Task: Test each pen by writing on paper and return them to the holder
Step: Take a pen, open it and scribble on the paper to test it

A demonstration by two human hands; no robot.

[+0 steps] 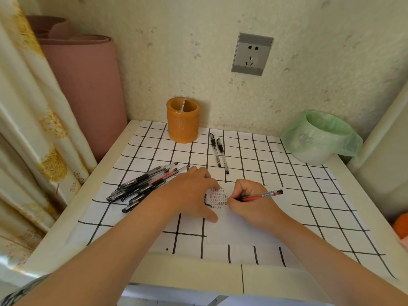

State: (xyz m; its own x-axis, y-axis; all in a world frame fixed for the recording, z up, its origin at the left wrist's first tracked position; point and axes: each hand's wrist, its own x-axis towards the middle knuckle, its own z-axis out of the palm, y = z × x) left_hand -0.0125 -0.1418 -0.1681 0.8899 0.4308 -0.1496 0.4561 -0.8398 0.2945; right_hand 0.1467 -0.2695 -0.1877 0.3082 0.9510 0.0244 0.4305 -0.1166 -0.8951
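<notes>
My right hand (pixel 249 202) grips a red pen (pixel 262 196) with its tip down on a white sheet of paper (pixel 242 230), beside rows of small red and black marks (pixel 218 198). My left hand (pixel 189 193) lies flat with straight fingers pressing the sheet's left edge. A pile of several black and red pens (pixel 143 184) lies just left of my left hand. Two black pens (pixel 218 151) lie side by side farther back. The orange cylindrical pen holder (pixel 183 120) stands upright at the back near the wall.
A checkered cloth (pixel 287 173) covers the small table. A white bin lined with a green bag (pixel 320 135) sits at the back right. A rolled pink mat (pixel 88 85) and a curtain (pixel 28 129) stand at the left. A wall socket (pixel 251 54) is above.
</notes>
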